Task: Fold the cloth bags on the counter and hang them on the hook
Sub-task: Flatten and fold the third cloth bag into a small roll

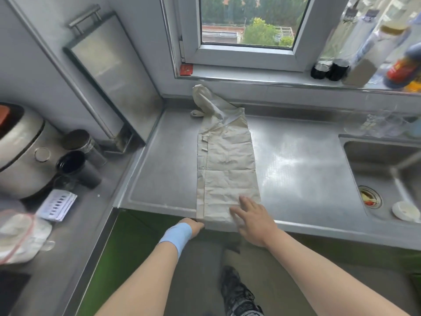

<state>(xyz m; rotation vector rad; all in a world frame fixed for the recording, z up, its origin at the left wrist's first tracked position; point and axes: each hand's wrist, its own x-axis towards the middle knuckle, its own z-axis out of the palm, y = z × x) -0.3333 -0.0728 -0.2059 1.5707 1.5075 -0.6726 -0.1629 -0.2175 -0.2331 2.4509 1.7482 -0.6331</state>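
Observation:
A beige cloth bag (227,165) lies folded into a long narrow strip on the steel counter (164,160), running from the front edge back towards the window. Its far end and handles (205,99) are bunched against the back wall. My right hand (252,220) lies flat with straight fingers on the strip's near right corner. My left hand (193,226), with a blue band at the wrist, grips the near left corner at the counter's front edge; its fingers are mostly hidden under the cloth. No hook is in view.
A sink (382,179) with a strainer sits at the right, glasses (373,124) behind it. Bottles (364,65) line the window sill. At the left stand a rice cooker (20,151), dark cups (75,163), a metal rack (109,71) and a plastic bag (20,236).

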